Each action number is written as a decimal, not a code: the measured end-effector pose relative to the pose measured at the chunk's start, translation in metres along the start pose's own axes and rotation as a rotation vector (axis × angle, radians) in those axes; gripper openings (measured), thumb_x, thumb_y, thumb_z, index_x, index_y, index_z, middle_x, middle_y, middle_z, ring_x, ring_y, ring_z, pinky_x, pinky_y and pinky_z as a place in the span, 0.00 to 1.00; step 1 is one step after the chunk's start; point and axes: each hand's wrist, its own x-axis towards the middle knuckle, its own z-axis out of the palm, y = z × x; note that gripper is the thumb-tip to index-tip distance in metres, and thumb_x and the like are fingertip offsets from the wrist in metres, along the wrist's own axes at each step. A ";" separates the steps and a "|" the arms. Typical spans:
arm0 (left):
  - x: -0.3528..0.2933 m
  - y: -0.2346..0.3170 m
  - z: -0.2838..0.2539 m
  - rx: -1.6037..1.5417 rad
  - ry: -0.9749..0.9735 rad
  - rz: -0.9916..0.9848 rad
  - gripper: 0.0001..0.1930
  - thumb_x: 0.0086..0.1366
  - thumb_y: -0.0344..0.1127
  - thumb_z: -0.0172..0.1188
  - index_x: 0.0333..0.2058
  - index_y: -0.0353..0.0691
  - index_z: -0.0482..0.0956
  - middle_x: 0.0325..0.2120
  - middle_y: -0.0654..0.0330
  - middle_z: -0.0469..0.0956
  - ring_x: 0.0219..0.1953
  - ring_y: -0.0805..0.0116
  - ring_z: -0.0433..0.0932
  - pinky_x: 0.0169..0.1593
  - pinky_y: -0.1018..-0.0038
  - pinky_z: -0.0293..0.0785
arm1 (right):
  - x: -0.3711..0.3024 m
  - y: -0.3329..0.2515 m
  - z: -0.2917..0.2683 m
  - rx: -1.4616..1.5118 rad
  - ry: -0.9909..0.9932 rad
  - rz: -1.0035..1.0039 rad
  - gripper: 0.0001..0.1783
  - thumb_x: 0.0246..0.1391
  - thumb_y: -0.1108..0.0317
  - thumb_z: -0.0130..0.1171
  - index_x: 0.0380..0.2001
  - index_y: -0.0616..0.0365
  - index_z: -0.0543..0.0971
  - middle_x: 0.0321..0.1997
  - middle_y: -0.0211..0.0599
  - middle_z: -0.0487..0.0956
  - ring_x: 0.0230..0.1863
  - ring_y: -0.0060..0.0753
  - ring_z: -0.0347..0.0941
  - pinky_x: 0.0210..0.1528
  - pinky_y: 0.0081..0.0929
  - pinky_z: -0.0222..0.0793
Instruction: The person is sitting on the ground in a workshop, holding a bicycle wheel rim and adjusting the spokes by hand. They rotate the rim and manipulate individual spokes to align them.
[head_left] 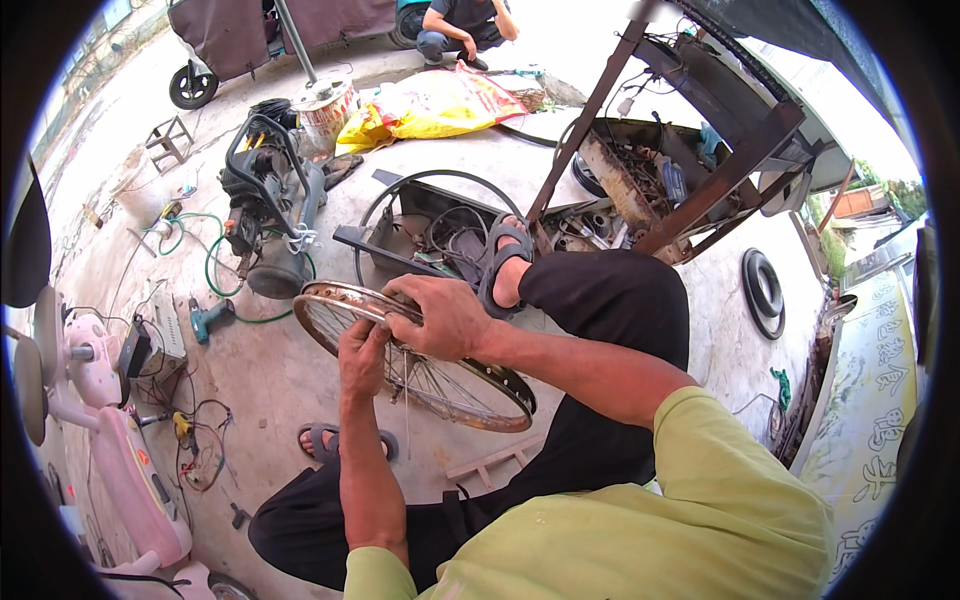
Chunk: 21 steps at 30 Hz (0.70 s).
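A rusty spoked wheel (497, 422) with no tyre on it is tilted between my knees, above the concrete floor. My right hand (440, 316) grips its upper rim from above, fingers curled over the metal. Just below and to the left, my left hand (362, 358) is closed, thumb and fingertips pinched against the same rim close to my right fingertips. Any small part between those fingertips is hidden. Thin spokes fan out under my hands, and one pale spoke hangs down past the wheel's lower side.
Beyond the wheel lies a dark metal tray (400, 215) of cables and parts. An air compressor (270, 210) and a teal cordless drill (211, 319) are to the left, near a pink scooter (130, 470). Right: a rusty frame stand (700, 200) and black tyres (763, 293). Someone (465, 30) crouches far off.
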 end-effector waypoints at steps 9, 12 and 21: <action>-0.004 0.014 0.047 0.215 0.242 0.228 0.11 0.71 0.32 0.58 0.47 0.31 0.80 0.36 0.66 0.80 0.39 0.78 0.73 0.45 0.78 0.70 | 0.001 0.005 -0.003 0.008 -0.001 0.037 0.20 0.51 0.58 0.59 0.43 0.60 0.80 0.37 0.46 0.82 0.36 0.47 0.80 0.42 0.37 0.75; -0.006 0.008 0.054 0.329 0.327 0.298 0.11 0.71 0.30 0.56 0.47 0.30 0.79 0.39 0.63 0.80 0.40 0.77 0.74 0.46 0.78 0.71 | 0.001 0.007 -0.002 0.012 -0.001 0.042 0.20 0.51 0.58 0.60 0.43 0.59 0.80 0.37 0.46 0.82 0.36 0.47 0.80 0.42 0.37 0.75; -0.008 0.010 0.039 0.451 0.341 0.342 0.11 0.67 0.28 0.57 0.45 0.31 0.80 0.40 0.53 0.80 0.43 0.63 0.79 0.49 0.71 0.73 | 0.007 -0.002 0.006 0.078 -0.013 0.098 0.18 0.53 0.64 0.61 0.46 0.62 0.80 0.36 0.50 0.82 0.34 0.44 0.81 0.39 0.35 0.75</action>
